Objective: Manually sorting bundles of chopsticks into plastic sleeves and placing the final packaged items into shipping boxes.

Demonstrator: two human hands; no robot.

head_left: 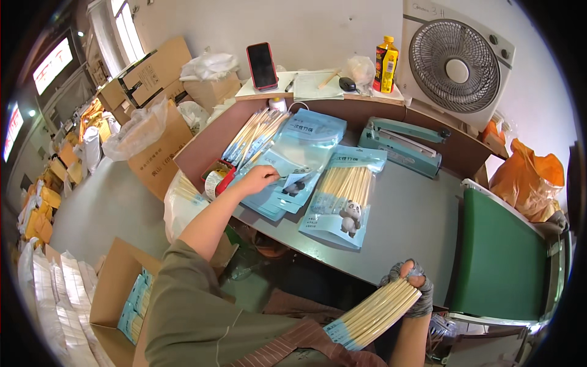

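My left hand (257,180) is closed on the edge of a flat blue plastic bag (298,183), the top one of a stack lying on the grey table. In my right hand (409,276), which wears a grey fingerless glove, is a bundle of bamboo chopsticks (380,313) with pale blue wrapping at the lower end. It is held tilted, off the table's front edge. Between my hands lies a filled blue bag (343,196) with a panda print, chopsticks showing through its clear window. Loose wrapped chopsticks (254,134) are heaped behind the stack.
A teal heat sealer (403,147) stands at the table's back. Beside the table's right end is a green conveyor belt (501,257). A red tape dispenser (225,180) sits at the left edge. Below left, an open carton (113,300) holds packed bags. A fan (457,70) stands behind.
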